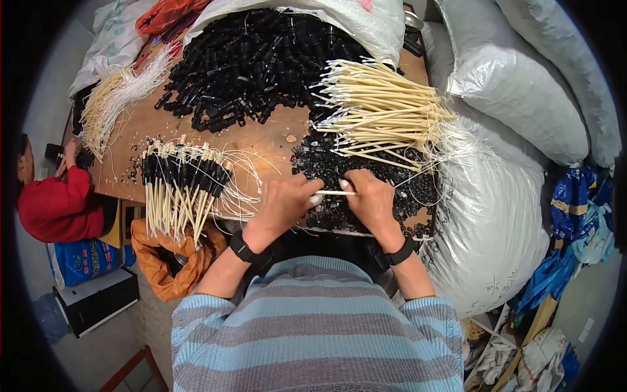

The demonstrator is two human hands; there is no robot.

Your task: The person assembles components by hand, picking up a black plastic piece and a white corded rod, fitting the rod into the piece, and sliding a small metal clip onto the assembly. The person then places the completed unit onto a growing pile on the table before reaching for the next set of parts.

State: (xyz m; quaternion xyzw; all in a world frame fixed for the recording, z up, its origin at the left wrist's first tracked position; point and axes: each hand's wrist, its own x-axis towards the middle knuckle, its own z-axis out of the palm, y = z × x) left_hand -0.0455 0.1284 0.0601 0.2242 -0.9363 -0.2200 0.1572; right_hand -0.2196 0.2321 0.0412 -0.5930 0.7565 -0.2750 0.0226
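Note:
A thin cream sleeved wire (336, 193) stretches level between my two hands over the table's front edge. My left hand (282, 201) pinches its left end, and my right hand (371, 198) grips its right end. Below and beyond my fingers lies a spread of small black plastic pieces (320, 160). To the left rests a bundle of sleeved wires with black fittings (183, 179), their white strings (245, 176) trailing toward my left hand. A thick pile of similar cream sleeved wires (385, 108) lies beyond my right hand.
A big heap of black plastic fittings (255, 65) spills from a white sack (366, 23) at the back. Full white sacks (496, 222) crowd the right side. An orange bag (153, 261) hangs at the front left. At the far left sits a person in red (62, 206).

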